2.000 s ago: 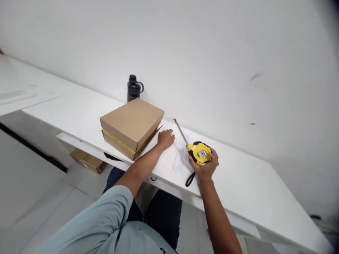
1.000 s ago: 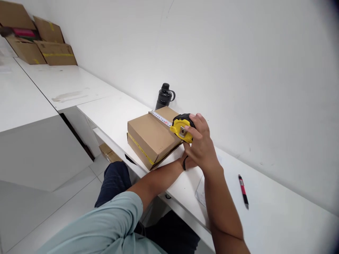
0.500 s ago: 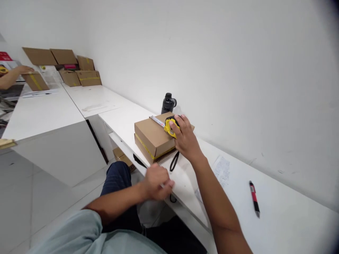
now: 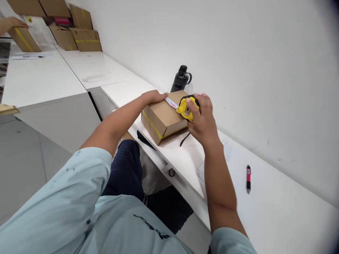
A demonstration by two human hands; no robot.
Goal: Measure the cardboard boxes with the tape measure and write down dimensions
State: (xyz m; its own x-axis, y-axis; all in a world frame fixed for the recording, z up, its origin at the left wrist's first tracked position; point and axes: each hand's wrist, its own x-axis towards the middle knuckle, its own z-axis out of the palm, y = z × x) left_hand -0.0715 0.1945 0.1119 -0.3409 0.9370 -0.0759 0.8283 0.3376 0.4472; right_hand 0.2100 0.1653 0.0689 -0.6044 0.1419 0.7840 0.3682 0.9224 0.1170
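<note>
From where I stand, the box (image 4: 156, 114) lies on the white counter (image 4: 280, 208), close to its front edge, with a yellow strip along its side. The person's right hand (image 4: 202, 118) has its fingers wrapped around the tape measure (image 4: 184, 108), gripping it at the right edge of the box top. A short length of blade (image 4: 171, 103) runs out of it across that top, the printed marks facing up, toward the left hand (image 4: 154, 96). That hand is at the left edge of the box top, its fingertips by the end of the blade; I can't tell how far its fingers are closed, or whether they pinch the blade. A black strap (image 4: 184, 140) hangs just right of the box.

Behind the box, near the wall, stands a black bottle (image 4: 180, 80). To the right of the box, partly behind the right forearm, is some paper (image 4: 227, 151), and farther right a red and black pen (image 4: 248, 179). Well off to the left of the box, a co-worker's hand (image 4: 16, 23) rests on a small carton (image 4: 25, 40), with stacked cartons (image 4: 86, 39) nearby.
</note>
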